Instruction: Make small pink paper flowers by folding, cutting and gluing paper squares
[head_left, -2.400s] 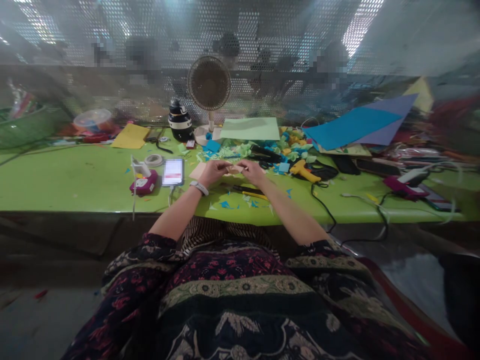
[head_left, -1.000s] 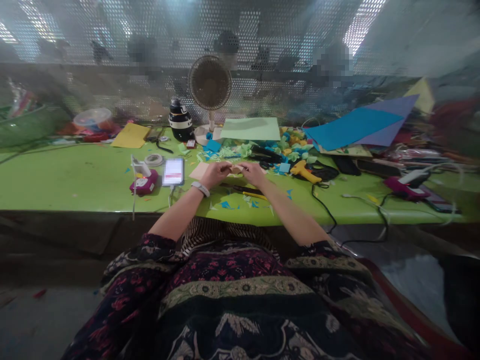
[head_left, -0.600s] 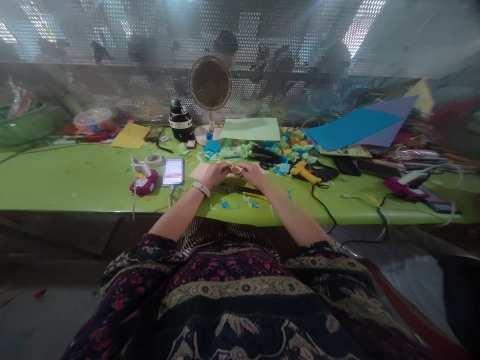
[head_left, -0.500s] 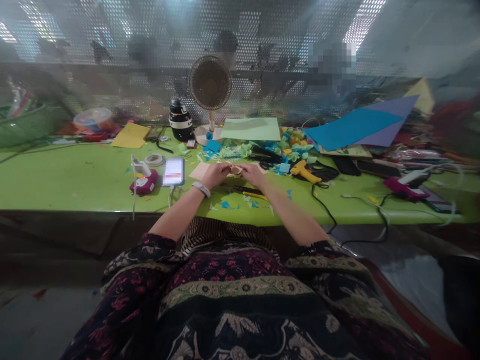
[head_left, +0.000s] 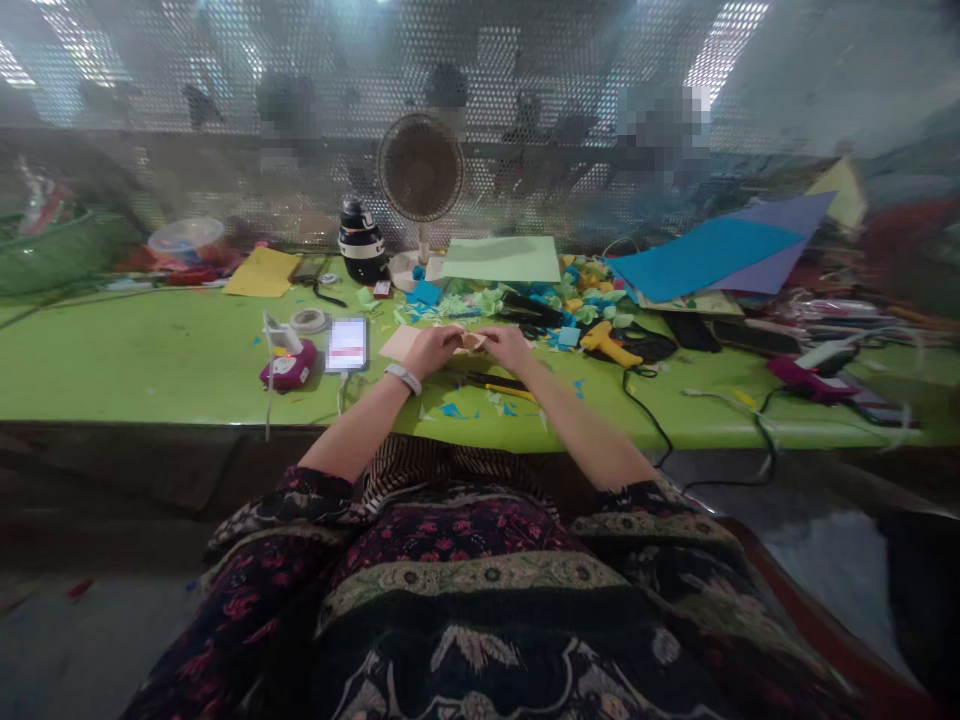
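Between my two hands is a small pale pink piece of paper (head_left: 472, 342), curled or folded. My left hand (head_left: 435, 350), with a white band at the wrist, pinches its left side. The fingers of my right hand (head_left: 505, 347) are closed on its right side. A flat pink sheet (head_left: 397, 342) lies on the table beside my left hand and partly under it. Just below my hands rests a yellow-and-black cutter (head_left: 510, 390), partly covered by my right forearm. Blue and green paper scraps (head_left: 454, 410) lie near the table's front edge.
A yellow glue gun (head_left: 611, 345) lies right of my hands, its cord trailing over the edge. Cut paper pieces (head_left: 487, 300), a fan (head_left: 421, 170) and a black bottle (head_left: 361, 245) are behind. A phone (head_left: 346, 345), tape roll (head_left: 307, 320) and purple power socket (head_left: 289, 368) sit left.
My fingers have shifted very slightly around the small pink paper, which shows a little more between them. Everything else stays in place.
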